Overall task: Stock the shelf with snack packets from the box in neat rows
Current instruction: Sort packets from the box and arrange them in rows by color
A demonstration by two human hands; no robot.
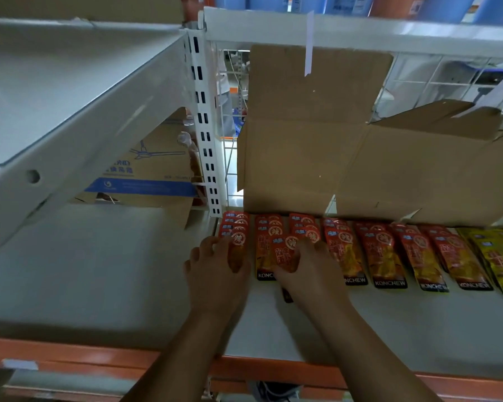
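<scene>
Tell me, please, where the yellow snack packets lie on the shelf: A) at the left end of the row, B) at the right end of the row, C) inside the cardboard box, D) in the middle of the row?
B: the yellow snack packets lie at the right end, past all the red snack packets.

Fan-printed carton (145,175) at left; blue containers (273,2) up top

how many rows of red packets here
7 rows of red packets, side by side before the cardboard box: leftmost under left hand, third under right hand; yellow packets follow.
</scene>
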